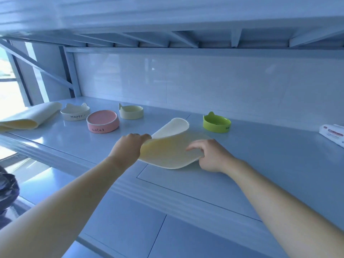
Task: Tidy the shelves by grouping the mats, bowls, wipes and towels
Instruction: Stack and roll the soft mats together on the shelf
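- A yellow mat [167, 153] is lying on the pale blue shelf [260, 164], in the middle of the view, with both hands on it.
- The left hand [128, 148] is sitting at the mat's 9 o'clock side. Its fingers are curling round the left edge and gripping it, raising that edge off the shelf.
- The mat's far-left corner is curling over toward 12 o'clock, showing its paler underside.
- The right hand [210, 155] is sitting at the mat's 3 o'clock side. Its fingers are lying on top and its thumb is at the rim, pinching the right edge low against the shelf.
- The mat is spanning the gap between the two hands, with its near edge resting on the shelf toward 6 o'clock.
- From the mat, a green bowl [216, 122] is standing at 1 o'clock, apart from it.
- A pink bowl [102, 121], a pale yellow bowl [131, 112] and a cream bowl [75, 113] are grouping near each other at 10 to 11 o'clock.
- A folded mat [29, 116] is lying farther out at 9 to 10 o'clock, beside the cream bowl.
- A wipes pack [333, 134] is lying at 3 o'clock, well apart, at the view's right edge.
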Tool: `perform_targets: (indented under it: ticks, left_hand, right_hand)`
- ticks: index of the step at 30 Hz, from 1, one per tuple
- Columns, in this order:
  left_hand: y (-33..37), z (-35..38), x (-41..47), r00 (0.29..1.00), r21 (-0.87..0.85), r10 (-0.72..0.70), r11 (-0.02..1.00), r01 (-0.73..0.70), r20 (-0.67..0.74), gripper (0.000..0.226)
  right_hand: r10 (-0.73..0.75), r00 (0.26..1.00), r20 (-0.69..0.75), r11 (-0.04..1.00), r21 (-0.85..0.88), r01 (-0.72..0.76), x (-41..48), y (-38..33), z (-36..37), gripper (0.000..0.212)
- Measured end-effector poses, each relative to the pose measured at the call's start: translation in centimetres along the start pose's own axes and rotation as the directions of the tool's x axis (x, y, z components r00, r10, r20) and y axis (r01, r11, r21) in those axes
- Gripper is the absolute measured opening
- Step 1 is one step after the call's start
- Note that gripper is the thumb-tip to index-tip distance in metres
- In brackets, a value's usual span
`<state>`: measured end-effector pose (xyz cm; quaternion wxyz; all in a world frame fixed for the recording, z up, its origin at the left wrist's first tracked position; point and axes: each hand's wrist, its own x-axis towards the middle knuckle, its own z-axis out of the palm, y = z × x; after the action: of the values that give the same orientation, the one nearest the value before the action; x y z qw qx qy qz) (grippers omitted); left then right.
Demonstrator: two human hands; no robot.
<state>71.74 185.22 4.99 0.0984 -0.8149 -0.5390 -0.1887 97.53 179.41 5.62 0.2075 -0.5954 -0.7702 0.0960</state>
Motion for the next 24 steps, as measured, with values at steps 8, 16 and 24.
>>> perform_targets:
  ticks: [8,16,24]
  left_hand:
    - [-3.3,2.0,2.0,1.000,0.010,-0.015,1.000,0.014,0.027,0.047]
    - [-8.4,1.0,3.8,0.999,-0.212,-0.023,0.977,0.015,-0.035,0.064]
    - [-17.0,0.6,4.6,0.997,-0.187,0.066,0.980,-0.070,-0.031,0.061]
  right_hand:
    - [-0.049,0.997,-0.061,0.998,-0.027,0.048,4.3,-3.2,0.7,0.046]
    - [-0.046,0.997,-0.054,0.997,-0.062,0.043,11.6,-8.6,4.8,0.028]
    - [-0.046,0.997,-0.058,0.998,-0.034,0.044,18.4,-14.6,9.3,0.026]
